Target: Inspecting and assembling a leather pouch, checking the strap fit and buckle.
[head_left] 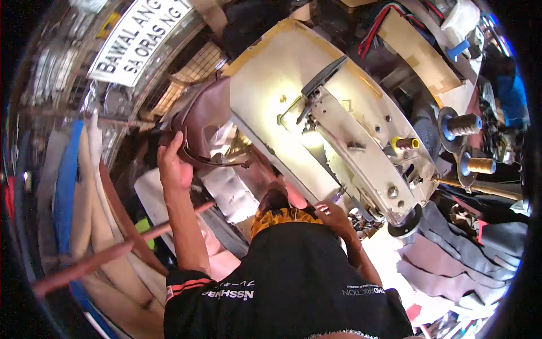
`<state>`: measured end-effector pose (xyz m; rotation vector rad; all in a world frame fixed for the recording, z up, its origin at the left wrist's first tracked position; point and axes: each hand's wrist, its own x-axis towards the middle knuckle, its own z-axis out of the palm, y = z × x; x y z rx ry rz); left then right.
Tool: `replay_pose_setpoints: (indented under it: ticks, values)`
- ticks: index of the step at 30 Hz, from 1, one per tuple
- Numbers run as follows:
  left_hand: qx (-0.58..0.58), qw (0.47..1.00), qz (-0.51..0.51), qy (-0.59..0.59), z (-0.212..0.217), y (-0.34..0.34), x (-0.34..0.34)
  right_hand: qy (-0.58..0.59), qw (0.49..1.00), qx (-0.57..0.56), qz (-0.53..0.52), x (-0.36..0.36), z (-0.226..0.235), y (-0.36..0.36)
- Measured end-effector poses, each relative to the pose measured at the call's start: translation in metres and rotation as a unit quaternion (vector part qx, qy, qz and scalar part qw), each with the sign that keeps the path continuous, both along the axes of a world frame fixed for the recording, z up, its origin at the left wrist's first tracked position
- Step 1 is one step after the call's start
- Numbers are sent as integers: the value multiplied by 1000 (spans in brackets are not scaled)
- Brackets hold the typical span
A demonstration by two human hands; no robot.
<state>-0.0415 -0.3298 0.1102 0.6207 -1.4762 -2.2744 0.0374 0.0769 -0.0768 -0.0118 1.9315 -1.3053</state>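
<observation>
My left hand (176,161) is raised at the left of the sewing machine table. Its fingers are closed on a brown leather-like piece (212,116), which bends over the table's left edge. A narrow dark strip (217,164) hangs from that piece. My right hand (336,217) is low at the table's near edge, close to the handwheel end of the sewing machine (361,135). Its fingers look bent, but whether they hold anything is unclear. The machine's lamp lights the pale table top (265,73) around the needle.
A yellow-rimmed thread spool (405,144) sits on the machine, with larger brown (466,124) and tan (480,165) cones to the right. Rolls of material (84,192) stand at the left behind a reddish bar (113,257). Grey and mauve sheets (451,260) are piled at the right.
</observation>
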Motion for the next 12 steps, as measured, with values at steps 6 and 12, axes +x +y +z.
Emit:
replay_pose_setpoints:
  ticks: [6, 12]
  values:
    - [117, 988, -97, 12, -21, -30, -139, 50, 994, -14, -98, -38, -27, -66]
    - [126, 973, -189, -40, -22, -27, -227, 263, 956, -74, -106, -149, -16, -208]
